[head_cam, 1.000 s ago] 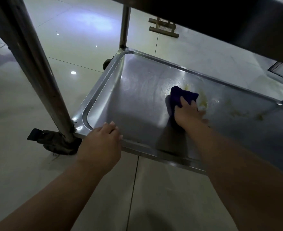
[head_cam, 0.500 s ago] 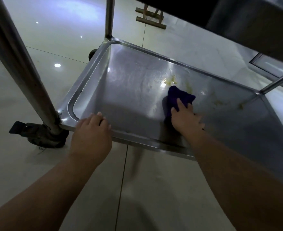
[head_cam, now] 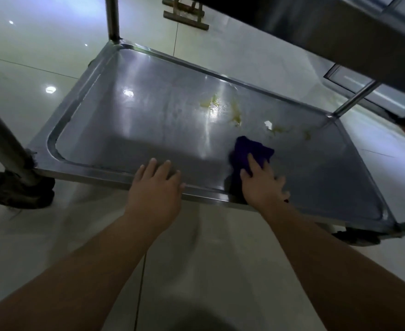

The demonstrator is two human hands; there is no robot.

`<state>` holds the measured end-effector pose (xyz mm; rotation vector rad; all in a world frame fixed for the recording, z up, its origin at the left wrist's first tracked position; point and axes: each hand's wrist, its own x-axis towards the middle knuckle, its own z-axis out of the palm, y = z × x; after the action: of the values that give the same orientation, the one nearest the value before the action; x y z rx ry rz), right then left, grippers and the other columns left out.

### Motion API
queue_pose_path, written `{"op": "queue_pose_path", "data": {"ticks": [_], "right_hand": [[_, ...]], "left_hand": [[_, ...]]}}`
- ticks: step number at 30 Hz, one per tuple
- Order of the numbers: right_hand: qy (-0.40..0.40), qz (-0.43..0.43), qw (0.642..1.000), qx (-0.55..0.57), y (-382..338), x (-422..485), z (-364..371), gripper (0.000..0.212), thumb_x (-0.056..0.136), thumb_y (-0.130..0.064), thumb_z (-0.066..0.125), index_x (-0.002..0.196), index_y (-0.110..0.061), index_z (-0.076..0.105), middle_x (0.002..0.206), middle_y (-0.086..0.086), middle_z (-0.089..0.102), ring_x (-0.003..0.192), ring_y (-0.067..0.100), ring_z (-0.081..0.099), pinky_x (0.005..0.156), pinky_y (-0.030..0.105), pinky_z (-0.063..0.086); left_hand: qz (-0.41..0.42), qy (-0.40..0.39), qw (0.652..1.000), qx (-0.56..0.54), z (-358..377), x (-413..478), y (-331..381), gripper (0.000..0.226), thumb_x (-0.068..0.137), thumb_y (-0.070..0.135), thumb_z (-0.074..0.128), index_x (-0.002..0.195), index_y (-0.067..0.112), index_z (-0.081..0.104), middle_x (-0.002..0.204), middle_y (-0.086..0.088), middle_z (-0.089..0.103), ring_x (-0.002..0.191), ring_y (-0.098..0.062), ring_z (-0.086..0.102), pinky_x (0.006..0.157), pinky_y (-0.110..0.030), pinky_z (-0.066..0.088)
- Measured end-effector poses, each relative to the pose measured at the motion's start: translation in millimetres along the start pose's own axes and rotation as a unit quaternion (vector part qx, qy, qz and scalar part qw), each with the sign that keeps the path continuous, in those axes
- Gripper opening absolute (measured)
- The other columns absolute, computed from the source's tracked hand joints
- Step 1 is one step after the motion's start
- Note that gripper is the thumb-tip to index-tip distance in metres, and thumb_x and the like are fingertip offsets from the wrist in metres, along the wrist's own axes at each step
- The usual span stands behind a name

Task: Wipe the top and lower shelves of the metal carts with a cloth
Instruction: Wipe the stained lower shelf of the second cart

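The lower shelf (head_cam: 149,130) of a metal cart fills the view, a shallow steel tray with a raised rim. Yellowish smears (head_cam: 235,113) mark its far middle. A dark purple cloth (head_cam: 247,151) lies flat on the shelf near the front rim, below the smears. My right hand (head_cam: 261,182) presses down on the cloth's near part, fingers spread. On the front rim, left of the cloth, my left hand (head_cam: 158,185) rests palm down and holds nothing. The upper shelf (head_cam: 316,27) overhangs at the top right.
Steel cart legs stand at the near left (head_cam: 3,149), far left (head_cam: 113,20) and far right (head_cam: 354,99). A dirty caster (head_cam: 20,189) sits under the near left corner. A wooden frame (head_cam: 184,15) lies on the glossy tiled floor behind.
My right hand has dragged the cloth toward the front rim and to the right, uncovering the yellowish smears. My left hand has slid right along the front rim. The view shifted left.
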<state>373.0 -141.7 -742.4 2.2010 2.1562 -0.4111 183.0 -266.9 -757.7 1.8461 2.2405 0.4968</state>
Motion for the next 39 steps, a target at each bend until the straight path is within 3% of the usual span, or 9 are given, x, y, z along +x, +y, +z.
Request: {"op": "queue_pose_path", "data": {"ticks": [4, 6, 11, 13, 18, 23, 28, 32, 39], "right_hand": [[-0.014, -0.22, 0.975, -0.032, 21.3, -19.1, 0.7, 0.046, 0.097, -0.053, 0.028, 0.139, -0.061, 0.011, 0.156, -0.018, 0.011, 0.127, 0.026, 0.025, 0.1, 0.047, 0.023], [-0.026, -0.245, 0.968, -0.054, 48.6, -13.0, -10.8, 0.046, 0.098, -0.05, 0.028, 0.139, -0.061, 0.009, 0.156, -0.017, 0.014, 0.126, 0.025, 0.028, 0.102, 0.046, 0.026], [-0.003, 0.052, 0.999, -0.014, 71.9, 10.8, -21.9, 0.049, 0.099, -0.047, 0.029, 0.144, -0.052, 0.01, 0.157, -0.009, 0.012, 0.133, 0.034, 0.021, 0.105, 0.054, 0.019], [0.008, 0.055, 0.998, -0.02, 50.5, 5.7, -13.8, 0.049, 0.098, -0.049, 0.027, 0.143, -0.052, 0.01, 0.157, -0.008, 0.01, 0.133, 0.035, 0.02, 0.104, 0.056, 0.018], [0.004, -0.19, 0.981, -0.039, 12.7, -25.6, 9.1, 0.046, 0.096, -0.054, 0.025, 0.14, -0.058, 0.011, 0.157, -0.013, 0.008, 0.127, 0.028, 0.023, 0.098, 0.048, 0.022], [-0.01, -0.275, 0.959, -0.063, 41.4, -7.4, -6.0, 0.045, 0.097, -0.051, 0.025, 0.139, -0.06, 0.011, 0.156, -0.018, 0.011, 0.124, 0.022, 0.027, 0.098, 0.041, 0.025], [0.024, -0.072, 0.996, -0.039, 75.3, 36.6, -24.7, 0.048, 0.099, -0.048, 0.025, 0.144, -0.051, 0.011, 0.157, -0.009, 0.013, 0.133, 0.033, 0.023, 0.106, 0.052, 0.021], [0.031, 0.052, 0.998, -0.009, 33.8, 58.7, -18.3, 0.052, 0.099, -0.043, 0.021, 0.148, -0.041, 0.004, 0.157, 0.002, 0.006, 0.135, 0.042, 0.013, 0.105, 0.059, 0.014], [-0.004, -0.291, 0.954, -0.071, -11.6, 55.5, -4.2, 0.049, 0.098, -0.051, 0.019, 0.144, -0.05, 0.005, 0.158, -0.006, 0.007, 0.13, 0.038, 0.022, 0.103, 0.056, 0.022]], "left_hand": [[-0.006, 0.002, 0.999, 0.05, 1.0, 1.3, 3.8, 0.037, 0.095, 0.031, 0.04, 0.119, 0.012, 0.06, 0.133, -0.014, 0.051, 0.129, -0.04, 0.038, 0.107, -0.052, 0.028], [-0.004, -0.003, 0.998, 0.069, 1.3, 2.3, 4.9, 0.039, 0.095, 0.032, 0.035, 0.119, 0.013, 0.059, 0.132, -0.014, 0.051, 0.128, -0.04, 0.039, 0.106, -0.052, 0.029], [-0.023, 0.003, 0.997, 0.067, 3.8, 3.0, 12.9, 0.04, 0.096, 0.028, 0.034, 0.113, 0.006, 0.062, 0.127, -0.019, 0.054, 0.124, -0.045, 0.041, 0.104, -0.056, 0.029], [-0.026, 0.008, 0.997, 0.067, 3.9, 3.0, 12.1, 0.042, 0.096, 0.029, 0.032, 0.114, 0.006, 0.062, 0.128, -0.018, 0.054, 0.125, -0.044, 0.04, 0.105, -0.055, 0.029], [-0.026, 0.007, 0.998, 0.063, 1.0, 0.0, 10.5, 0.039, 0.097, 0.029, 0.036, 0.114, 0.005, 0.063, 0.128, -0.019, 0.054, 0.124, -0.044, 0.042, 0.104, -0.054, 0.03], [-0.016, -0.009, 0.996, 0.089, -2.1, 3.4, 9.2, 0.04, 0.096, 0.034, 0.037, 0.112, 0.01, 0.064, 0.126, -0.015, 0.056, 0.122, -0.041, 0.043, 0.102, -0.051, 0.036], [-0.027, -0.015, 0.995, 0.092, -2.3, 11.2, 16.7, 0.052, 0.094, 0.041, 0.02, 0.112, 0.015, 0.061, 0.125, -0.008, 0.053, 0.125, -0.032, 0.04, 0.108, -0.045, 0.03], [-0.007, -0.032, 0.998, 0.057, 5.0, 24.2, 33.1, 0.041, 0.094, 0.042, 0.034, 0.126, 0.022, 0.051, 0.14, -0.001, 0.042, 0.13, -0.025, 0.035, 0.113, -0.04, 0.023], [-0.032, -0.06, 0.996, 0.051, 9.8, 22.3, 40.8, 0.045, 0.095, 0.046, 0.03, 0.135, 0.03, 0.044, 0.148, 0.003, 0.035, 0.136, -0.024, 0.03, 0.112, -0.047, 0.025]]}}
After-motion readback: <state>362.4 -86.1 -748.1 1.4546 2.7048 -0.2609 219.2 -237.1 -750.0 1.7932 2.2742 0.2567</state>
